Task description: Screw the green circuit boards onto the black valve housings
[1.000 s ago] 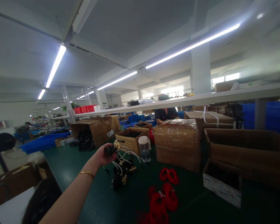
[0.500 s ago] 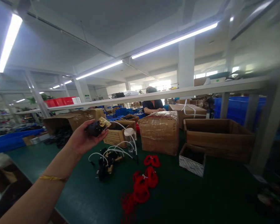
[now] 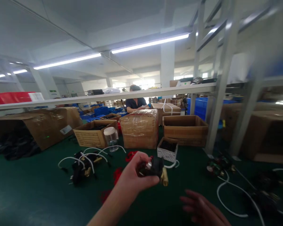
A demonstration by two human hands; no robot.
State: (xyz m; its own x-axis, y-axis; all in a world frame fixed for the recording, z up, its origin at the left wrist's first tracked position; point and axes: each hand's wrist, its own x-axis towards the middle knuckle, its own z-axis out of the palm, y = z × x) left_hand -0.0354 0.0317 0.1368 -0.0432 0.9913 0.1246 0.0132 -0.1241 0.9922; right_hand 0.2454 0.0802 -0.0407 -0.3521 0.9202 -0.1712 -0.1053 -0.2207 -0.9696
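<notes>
A black part [image 3: 157,167] with a gold-coloured end [image 3: 164,178] is gripped by the left hand [image 3: 134,177] over the green table [image 3: 49,204], and a short white tube [image 3: 171,165] is seen beside it. At four o'clock from the black part, the right hand [image 3: 201,205] is held open, but it is blurred, and whether the table is touched by it cannot be told. A dark heap [image 3: 77,175] with thin white tubes is seen at nine o'clock, dark parts [image 3: 220,166] at three o'clock, and a small white box [image 3: 166,154] at one o'clock.
</notes>
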